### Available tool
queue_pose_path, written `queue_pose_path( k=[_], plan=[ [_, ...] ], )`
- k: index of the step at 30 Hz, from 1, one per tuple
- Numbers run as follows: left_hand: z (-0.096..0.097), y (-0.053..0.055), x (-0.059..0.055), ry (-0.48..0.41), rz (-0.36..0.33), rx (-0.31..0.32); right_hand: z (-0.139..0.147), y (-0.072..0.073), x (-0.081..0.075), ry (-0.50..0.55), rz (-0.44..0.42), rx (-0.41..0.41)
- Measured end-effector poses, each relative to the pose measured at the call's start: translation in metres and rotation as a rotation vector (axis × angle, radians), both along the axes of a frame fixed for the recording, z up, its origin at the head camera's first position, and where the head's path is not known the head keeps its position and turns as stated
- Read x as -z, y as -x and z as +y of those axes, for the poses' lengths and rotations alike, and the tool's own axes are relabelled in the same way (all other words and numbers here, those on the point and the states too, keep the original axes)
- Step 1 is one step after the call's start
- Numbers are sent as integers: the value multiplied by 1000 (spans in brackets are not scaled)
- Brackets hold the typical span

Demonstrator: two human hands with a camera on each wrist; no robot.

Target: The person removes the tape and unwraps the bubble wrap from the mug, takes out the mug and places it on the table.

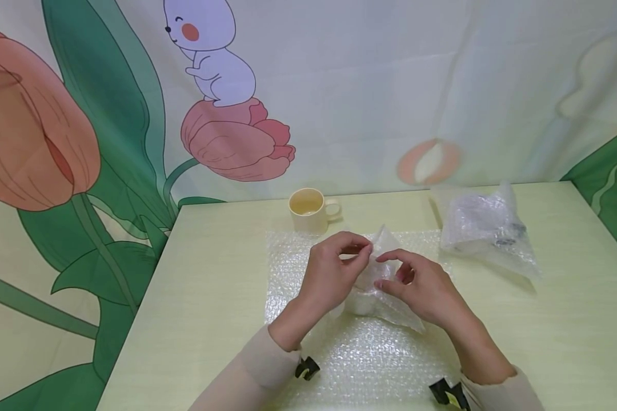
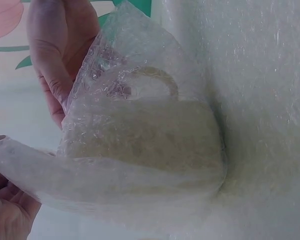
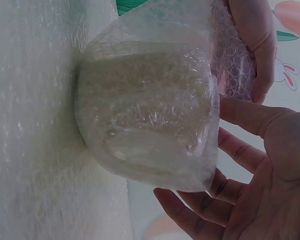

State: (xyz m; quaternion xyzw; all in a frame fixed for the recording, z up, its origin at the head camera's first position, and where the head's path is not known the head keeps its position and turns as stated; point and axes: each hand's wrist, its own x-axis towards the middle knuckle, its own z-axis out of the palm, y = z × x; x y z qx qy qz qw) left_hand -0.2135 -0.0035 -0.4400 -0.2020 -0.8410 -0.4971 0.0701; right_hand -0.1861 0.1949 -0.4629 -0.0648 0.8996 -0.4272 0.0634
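Observation:
A cup-shaped thing with a handle, wrapped in bubble wrap (image 2: 150, 132), lies on its side between my hands. Its pale yellowish body and curved handle show through the plastic in the left wrist view. My left hand (image 1: 334, 271) pinches a raised edge of the wrap between thumb and fingers. On the other side, my right hand (image 1: 424, 285) touches the bundle with loosely bent, spread fingers; a gap shows between its thumb and index finger. Beneath the bundle lies a flat bubble wrap sheet (image 1: 370, 359).
An unwrapped cream mug (image 1: 308, 214) stands upright behind the sheet, its handle pointing right. At the back right of the table (image 1: 205, 297) rests another bubble-wrapped bundle (image 1: 485, 228). A printed cloth (image 1: 349, 97) hangs behind the table's far edge.

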Motion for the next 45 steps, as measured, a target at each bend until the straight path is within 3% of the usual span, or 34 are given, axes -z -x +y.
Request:
queue_pose_path(
  k=[23, 34, 45],
  plan=[
    [-12, -1, 1, -66, 31, -3, 0, 0, -1, 2, -12, -3],
    [-28, -1, 6, -128, 4, -69, -1, 0, -2, 4, -31, 5],
    [-51, 0, 13, -124, 6, -167, 0, -1, 0, 6, -35, 8]
  ],
)
